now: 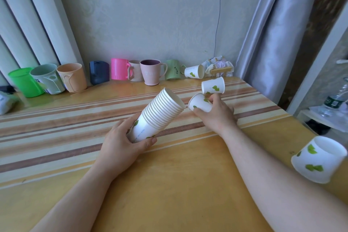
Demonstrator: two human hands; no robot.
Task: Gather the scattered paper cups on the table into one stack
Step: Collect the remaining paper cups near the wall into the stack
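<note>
left hand (123, 144) grips the tilted cup stack (158, 115), mouth toward 1 o'clock. right hand (216, 114) holds one paper cup (199, 104) just beside that mouth. three loose cups lie on the surface (178, 184) at 12 to 4 o'clock.

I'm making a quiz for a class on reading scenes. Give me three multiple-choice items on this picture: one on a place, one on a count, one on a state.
1. Where is the stack of cups?
A. In the left hand
B. Standing on the table
C. Beside the mugs

2. How many loose paper cups lie on the table, held by no hand?
A. One
B. Three
C. Five

3. What is the right hand doing?
A. Resting flat and empty
B. Gripping a single cup
C. Holding a mug

Answers: 1 A, its fingers wrap the stack's base. 2 B, one by the wall, one past the right hand, one at the right edge. 3 B, its fingers close around one cup near the stack's mouth.
</note>
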